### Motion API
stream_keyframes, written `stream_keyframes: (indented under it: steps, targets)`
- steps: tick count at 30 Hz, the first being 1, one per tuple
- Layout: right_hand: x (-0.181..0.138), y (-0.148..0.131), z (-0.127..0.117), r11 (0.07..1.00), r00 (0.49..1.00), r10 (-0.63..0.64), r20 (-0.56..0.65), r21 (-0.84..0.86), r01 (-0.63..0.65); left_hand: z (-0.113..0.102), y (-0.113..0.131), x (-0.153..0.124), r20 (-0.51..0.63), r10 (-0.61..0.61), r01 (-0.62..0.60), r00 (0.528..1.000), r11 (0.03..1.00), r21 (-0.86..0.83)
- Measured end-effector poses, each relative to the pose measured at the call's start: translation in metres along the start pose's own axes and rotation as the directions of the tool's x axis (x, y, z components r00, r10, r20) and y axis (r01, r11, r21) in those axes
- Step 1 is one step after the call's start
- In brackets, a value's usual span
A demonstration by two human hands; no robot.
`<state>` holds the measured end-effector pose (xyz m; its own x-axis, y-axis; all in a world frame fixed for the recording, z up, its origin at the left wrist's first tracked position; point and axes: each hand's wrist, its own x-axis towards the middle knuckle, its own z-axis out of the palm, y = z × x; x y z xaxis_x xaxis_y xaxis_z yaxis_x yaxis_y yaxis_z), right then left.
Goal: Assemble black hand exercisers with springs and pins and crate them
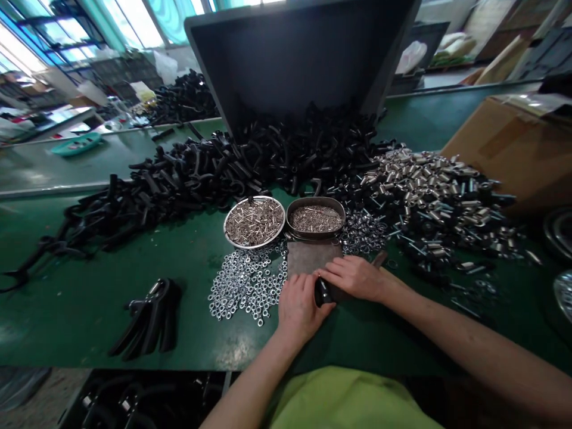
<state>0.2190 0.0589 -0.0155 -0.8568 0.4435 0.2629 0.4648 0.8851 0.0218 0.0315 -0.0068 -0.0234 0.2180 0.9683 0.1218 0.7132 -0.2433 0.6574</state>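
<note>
Both my hands meet just in front of me on the green table (67, 322). My left hand (298, 305) is closed around the end of a black handle part (322, 292). My right hand (355, 277) lies over the same part, fingers curled on it, above a small brown metal plate (308, 256). Loose silver washers (243, 283) lie to the left of my hands. Behind the plate stand a round silver dish (254, 221) of small pins and a dark oval dish (316, 217) of tiny metal pieces.
A big heap of black handles (214, 167) spills from a tipped grey bin (299, 59). Silver sleeves (429, 179) pile at the right beside a cardboard box (513, 143). A few assembled black pieces (149, 316) lie at left. A crate of parts (147, 399) sits below the table edge.
</note>
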Motion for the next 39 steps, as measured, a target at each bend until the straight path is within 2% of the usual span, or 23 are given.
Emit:
stream_keyframes:
  steps: [2,4,7,10,14,17,18,20,23,25,27,30,34,35,37,39]
  targets:
    - [-0.012,-0.003,-0.006,0.993,0.993,0.115,-0.025,0.007,-0.115,0.003,0.001,-0.001,-0.022,0.002,0.000,1.000,0.998,0.058]
    - [-0.030,-0.006,-0.014,0.960,0.959,0.278,-0.064,-0.005,-0.279,0.005,0.002,0.000,-0.055,0.001,0.003,0.998,0.997,0.078]
    - [-0.067,-0.014,-0.026,0.841,0.844,0.531,-0.078,-0.073,-0.536,0.009,0.001,0.001,-0.069,-0.009,0.015,0.998,0.996,0.092]
    - [-0.107,-0.023,-0.026,0.690,0.707,0.706,-0.035,-0.190,-0.699,0.011,0.001,0.000,-0.062,-0.040,0.046,0.997,0.994,0.100]
    - [-0.144,-0.031,-0.011,0.564,0.582,0.813,-0.032,-0.206,-0.800,0.011,0.002,0.000,-0.111,-0.074,0.079,0.991,0.996,0.041]
    - [-0.138,-0.034,-0.015,0.498,0.507,0.861,-0.037,-0.138,-0.856,0.010,0.003,0.002,-0.087,-0.091,0.099,0.992,0.991,0.093]
    - [-0.130,-0.035,-0.020,0.494,0.498,0.867,-0.029,-0.085,-0.865,0.009,0.004,0.002,-0.079,-0.094,0.103,0.992,0.989,0.110]
    - [-0.106,-0.040,-0.034,0.530,0.532,0.847,0.003,0.086,-0.844,0.009,0.004,0.003,-0.085,-0.090,0.099,0.992,0.989,0.110]
    - [-0.068,-0.050,-0.046,0.612,0.655,0.755,0.020,0.338,-0.715,0.008,0.004,0.003,-0.102,-0.077,0.088,0.992,0.991,0.102]
    - [-0.051,-0.054,-0.044,0.652,0.713,0.700,0.041,0.372,-0.661,0.008,0.005,0.003,-0.086,-0.076,0.087,0.993,0.987,0.138]
    - [-0.042,-0.054,-0.042,0.682,0.748,0.658,0.090,0.350,-0.642,0.007,0.005,0.004,-0.063,-0.080,0.090,0.995,0.980,0.179]
    - [-0.039,-0.055,-0.050,0.689,0.756,0.650,0.074,0.363,-0.627,0.006,0.006,0.004,-0.046,-0.083,0.091,0.995,0.975,0.203]
    - [-0.040,-0.060,-0.059,0.706,0.732,0.672,-0.117,0.401,-0.584,0.006,0.006,0.004,-0.057,-0.084,0.093,0.995,0.977,0.191]
    - [-0.041,-0.061,-0.055,0.718,0.742,0.661,-0.110,0.380,-0.583,0.007,0.005,0.004,-0.062,-0.083,0.093,0.995,0.979,0.183]
    - [-0.044,-0.061,-0.043,0.731,0.767,0.642,-0.018,0.318,-0.604,0.008,0.005,0.003,-0.070,-0.084,0.094,0.994,0.981,0.169]
    - [-0.049,-0.058,-0.032,0.727,0.761,0.646,0.055,0.260,-0.636,0.009,0.005,0.003,-0.074,-0.082,0.093,0.994,0.983,0.155]
